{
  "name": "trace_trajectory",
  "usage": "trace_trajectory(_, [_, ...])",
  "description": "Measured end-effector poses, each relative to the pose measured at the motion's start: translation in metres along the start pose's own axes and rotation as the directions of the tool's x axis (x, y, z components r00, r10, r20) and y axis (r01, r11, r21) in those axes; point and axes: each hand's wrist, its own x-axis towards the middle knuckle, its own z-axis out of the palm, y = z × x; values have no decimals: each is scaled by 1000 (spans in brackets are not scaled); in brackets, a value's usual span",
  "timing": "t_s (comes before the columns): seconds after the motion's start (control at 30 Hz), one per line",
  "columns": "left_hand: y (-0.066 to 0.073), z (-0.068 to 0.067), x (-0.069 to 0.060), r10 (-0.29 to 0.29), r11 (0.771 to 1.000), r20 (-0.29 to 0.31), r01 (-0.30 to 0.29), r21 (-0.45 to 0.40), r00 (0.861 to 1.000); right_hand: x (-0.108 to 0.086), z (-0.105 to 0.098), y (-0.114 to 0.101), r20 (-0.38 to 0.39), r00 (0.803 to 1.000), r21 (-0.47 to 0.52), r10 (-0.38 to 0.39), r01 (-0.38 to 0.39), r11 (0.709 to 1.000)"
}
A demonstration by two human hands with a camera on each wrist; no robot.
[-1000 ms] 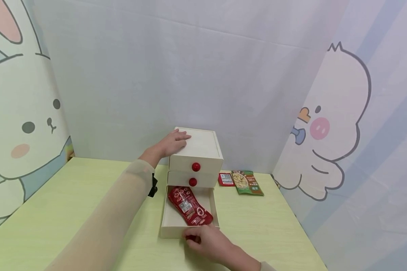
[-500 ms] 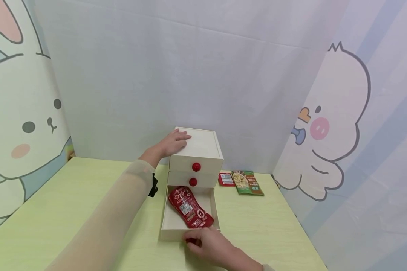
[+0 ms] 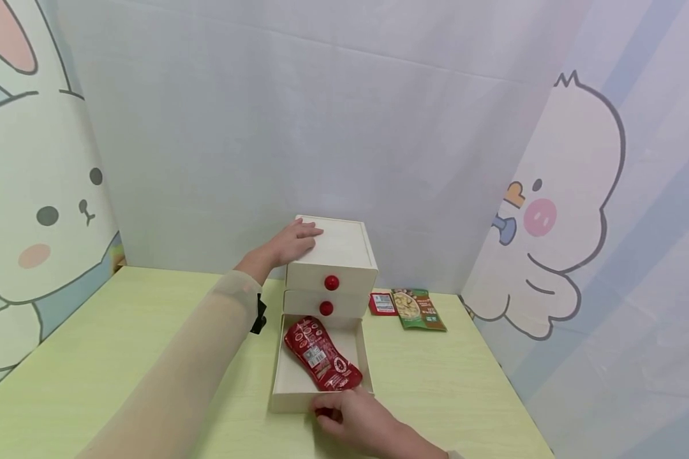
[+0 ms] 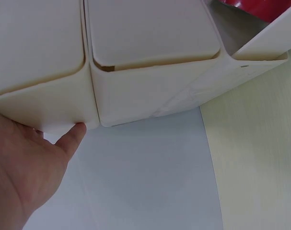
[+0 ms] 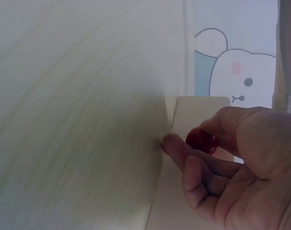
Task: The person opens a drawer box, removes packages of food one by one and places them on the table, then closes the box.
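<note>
A cream cabinet of three stacked drawers (image 3: 344, 245) stands on the table. Its bottom drawer (image 3: 291, 377) is pulled out, and a dark red pouch (image 3: 321, 357) with a white label lies slantwise inside. My right hand (image 3: 358, 421) pinches that drawer's red knob (image 5: 203, 140) between thumb and fingers at the front. On the cabinet's top left edge rests my left hand (image 3: 289, 242), fingers spread over the top; in the left wrist view its thumb lies against the side. The upper two drawers, with red knobs, are closed.
Right of the cabinet lie a small red packet (image 3: 383, 305) with a white label and a green and brown food packet (image 3: 419, 310). Behind the light wooden table (image 3: 436, 376) hangs a pale curtain (image 3: 218, 127) with cartoon animals at both sides.
The bottom drawer has slid a little further out toward me, with my right hand on its knob and the pouch riding along. My left hand has stayed in place.
</note>
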Motion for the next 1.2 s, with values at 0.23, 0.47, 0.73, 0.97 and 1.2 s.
trace_trajectory(0.23, [-2, 1, 1, -1, 1000, -5, 1, -2, 1000, 0, -4, -1, 22, 998, -129, -54, 57, 990])
trace_trajectory(0.47, [0, 0, 1, -14, 1000, 5, 14, -9, 1000, -1, -24, -10, 126, 989, -202, -80, 104, 974])
trace_trajectory(0.73, [1, -1, 1, -32, 999, 10, 32, -26, 999, 12, -64, -35, 139, 986, -211, -95, 123, 970])
trace_trajectory(0.97, [-1, 0, 2, -40, 998, 8, 40, -43, 999, 39, -95, -42, 156, 987, -226, -28, 63, 972])
trace_trajectory(1.2, [-1, 1, 1, -36, 998, 3, 36, -51, 999, 71, -113, -37, 175, 983, -299, 45, 10, 954])
